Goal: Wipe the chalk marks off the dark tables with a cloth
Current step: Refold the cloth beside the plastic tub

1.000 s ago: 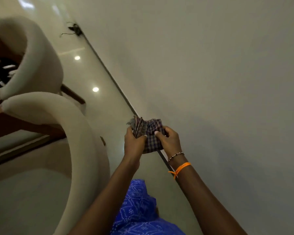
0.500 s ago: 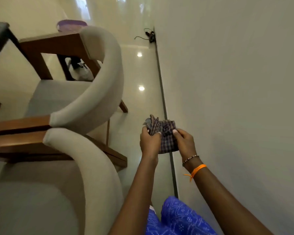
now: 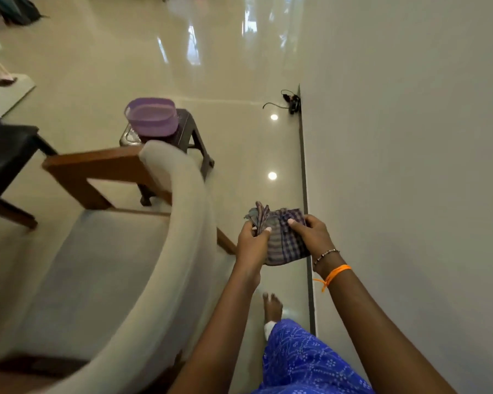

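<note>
A folded purple-and-grey checked cloth (image 3: 282, 243) is held in front of me over the glossy floor. My left hand (image 3: 252, 241) pinches its bunched left edge, thumb on top. Gripping the right side of the cloth is my right hand (image 3: 315, 233), with a bead bracelet and an orange thread at the wrist. At the left edge, the corner of a dark table (image 3: 3, 157) shows; no chalk marks can be made out on it.
A cream upholstered chair (image 3: 143, 268) with a wooden frame stands close on my left. Beyond it a small dark stool (image 3: 192, 132) carries a purple tub (image 3: 151, 116). A white wall (image 3: 410, 166) runs along my right. A black cable (image 3: 289, 100) lies by the skirting.
The view has swung away from the wall toward the room, bringing the stool, tub and dark table into sight. Both hands keep hold of the cloth in the same pose.
</note>
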The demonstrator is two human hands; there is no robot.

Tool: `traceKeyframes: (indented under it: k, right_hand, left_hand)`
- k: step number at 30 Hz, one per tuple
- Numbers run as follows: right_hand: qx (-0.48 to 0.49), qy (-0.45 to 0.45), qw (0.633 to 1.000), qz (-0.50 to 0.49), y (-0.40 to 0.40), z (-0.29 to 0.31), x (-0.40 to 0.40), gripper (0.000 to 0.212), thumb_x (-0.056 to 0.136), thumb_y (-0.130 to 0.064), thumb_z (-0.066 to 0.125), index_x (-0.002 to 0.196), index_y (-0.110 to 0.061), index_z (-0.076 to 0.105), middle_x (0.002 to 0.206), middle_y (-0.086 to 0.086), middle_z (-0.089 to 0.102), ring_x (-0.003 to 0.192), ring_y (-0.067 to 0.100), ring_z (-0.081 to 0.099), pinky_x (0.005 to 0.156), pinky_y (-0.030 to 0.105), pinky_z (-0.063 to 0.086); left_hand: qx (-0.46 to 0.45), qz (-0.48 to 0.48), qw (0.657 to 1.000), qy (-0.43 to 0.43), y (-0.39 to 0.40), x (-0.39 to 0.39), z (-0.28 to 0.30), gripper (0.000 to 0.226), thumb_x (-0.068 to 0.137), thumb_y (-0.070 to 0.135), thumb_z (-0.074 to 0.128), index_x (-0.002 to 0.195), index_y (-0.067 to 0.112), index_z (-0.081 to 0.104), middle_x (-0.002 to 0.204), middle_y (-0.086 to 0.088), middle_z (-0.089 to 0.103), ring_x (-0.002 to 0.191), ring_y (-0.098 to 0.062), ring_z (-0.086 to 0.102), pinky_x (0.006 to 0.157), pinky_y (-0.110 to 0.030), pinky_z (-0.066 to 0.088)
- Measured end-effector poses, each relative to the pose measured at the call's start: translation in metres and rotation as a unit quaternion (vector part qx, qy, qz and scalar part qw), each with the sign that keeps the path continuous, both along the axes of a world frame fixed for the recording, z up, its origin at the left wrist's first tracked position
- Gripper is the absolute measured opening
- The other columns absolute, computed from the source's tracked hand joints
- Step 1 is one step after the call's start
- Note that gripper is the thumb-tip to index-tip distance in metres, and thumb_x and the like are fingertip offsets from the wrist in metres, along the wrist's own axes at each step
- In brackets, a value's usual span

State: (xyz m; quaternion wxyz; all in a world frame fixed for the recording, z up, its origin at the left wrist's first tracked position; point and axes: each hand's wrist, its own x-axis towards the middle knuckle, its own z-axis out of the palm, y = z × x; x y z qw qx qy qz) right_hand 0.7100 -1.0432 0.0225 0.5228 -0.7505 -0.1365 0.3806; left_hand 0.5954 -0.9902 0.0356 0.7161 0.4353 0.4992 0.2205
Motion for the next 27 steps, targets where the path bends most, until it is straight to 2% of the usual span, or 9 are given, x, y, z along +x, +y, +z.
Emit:
traceKeyframes:
  k: [3, 5, 9, 12, 15, 18, 20, 23, 27]
  right_hand:
    - [0.001, -0.020, 1.000, 0.010, 0.069, 0.011, 0.063, 0.020, 0.088, -0.015, 0.061, 0.102, -0.001, 0.060, 0.110, 0.022, 0.064, 0.090, 0.023, 0.059, 0.084, 0.036, 0.050]
    - [-0.001, -0.026, 0.999, 0.022, 0.113, 0.018, 0.095, 0.023, 0.087, -0.016, 0.063, 0.105, -0.002, 0.060, 0.111, 0.020, 0.064, 0.094, 0.026, 0.061, 0.085, 0.037, 0.050]
    - [0.016, -0.023, 0.997, 0.071, 0.200, 0.019, 0.136, 0.030, 0.084, -0.009, 0.067, 0.111, 0.000, 0.057, 0.112, 0.018, 0.063, 0.094, 0.023, 0.060, 0.074, 0.024, 0.052]
    - [0.021, -0.040, 0.995, 0.092, 0.282, 0.008, 0.169, 0.032, 0.082, -0.003, 0.067, 0.111, 0.003, 0.056, 0.114, 0.020, 0.062, 0.100, 0.028, 0.059, 0.084, 0.034, 0.051]
    - [0.012, -0.059, 0.993, 0.104, 0.373, 0.001, 0.195, 0.030, 0.082, -0.001, 0.066, 0.110, 0.004, 0.056, 0.113, 0.022, 0.062, 0.096, 0.025, 0.058, 0.085, 0.035, 0.050]
    - [-0.006, -0.053, 0.991, 0.119, 0.464, 0.000, 0.213, 0.031, 0.082, -0.002, 0.065, 0.111, 0.004, 0.055, 0.113, 0.023, 0.062, 0.099, 0.032, 0.060, 0.090, 0.042, 0.050]
    - [-0.001, -0.056, 0.989, 0.139, 0.526, 0.006, 0.226, 0.030, 0.082, -0.002, 0.065, 0.110, 0.003, 0.056, 0.112, 0.022, 0.062, 0.097, 0.030, 0.059, 0.088, 0.039, 0.050]
    - [0.013, -0.061, 0.984, 0.169, 0.604, 0.015, 0.246, 0.027, 0.082, -0.001, 0.065, 0.107, 0.002, 0.057, 0.108, 0.019, 0.062, 0.090, 0.021, 0.055, 0.079, 0.030, 0.046]
    - [0.021, -0.044, 0.978, 0.203, 0.700, 0.016, 0.275, 0.022, 0.084, 0.002, 0.060, 0.106, 0.001, 0.061, 0.110, 0.021, 0.063, 0.091, 0.022, 0.055, 0.079, 0.031, 0.046]
  left_hand:
    - [-0.002, 0.016, 1.000, -0.006, 0.065, 0.061, 0.008, 0.029, 0.094, 0.011, 0.048, 0.123, 0.015, 0.051, 0.114, -0.006, 0.064, 0.098, -0.019, 0.064, 0.074, -0.029, 0.055]
    - [-0.012, 0.037, 0.999, 0.001, 0.111, 0.093, 0.013, 0.033, 0.093, 0.014, 0.051, 0.126, 0.015, 0.049, 0.115, -0.006, 0.064, 0.096, -0.018, 0.064, 0.069, -0.024, 0.054]
    - [-0.049, 0.098, 0.994, -0.002, 0.199, 0.140, 0.011, 0.040, 0.089, 0.018, 0.059, 0.127, 0.010, 0.049, 0.109, -0.007, 0.065, 0.084, -0.015, 0.065, 0.058, -0.022, 0.051]
    - [-0.052, 0.130, 0.990, -0.003, 0.276, 0.175, -0.003, 0.040, 0.089, 0.018, 0.059, 0.127, 0.008, 0.050, 0.104, -0.007, 0.065, 0.079, -0.014, 0.063, 0.057, -0.024, 0.051]
    - [-0.053, 0.162, 0.985, 0.012, 0.358, 0.208, -0.015, 0.042, 0.091, 0.020, 0.056, 0.130, 0.008, 0.047, 0.107, -0.008, 0.064, 0.080, -0.015, 0.063, 0.053, -0.023, 0.050]
    - [-0.058, 0.189, 0.980, 0.026, 0.447, 0.235, -0.015, 0.042, 0.091, 0.020, 0.054, 0.131, 0.008, 0.046, 0.092, -0.003, 0.062, 0.074, -0.014, 0.061, 0.048, -0.023, 0.046]
    - [-0.049, 0.204, 0.977, 0.035, 0.506, 0.248, -0.008, 0.042, 0.091, 0.022, 0.053, 0.130, 0.008, 0.045, 0.088, 0.000, 0.060, 0.073, -0.013, 0.060, 0.047, -0.022, 0.046]
    - [-0.041, 0.223, 0.973, 0.048, 0.582, 0.262, 0.000, 0.047, 0.091, 0.023, 0.053, 0.133, 0.007, 0.041, 0.110, -0.010, 0.062, 0.088, -0.023, 0.063, 0.060, -0.027, 0.052]
    - [-0.041, 0.242, 0.969, 0.036, 0.672, 0.285, -0.002, 0.042, 0.092, 0.023, 0.052, 0.130, 0.006, 0.045, 0.115, -0.015, 0.063, 0.095, -0.027, 0.064, 0.071, -0.034, 0.055]
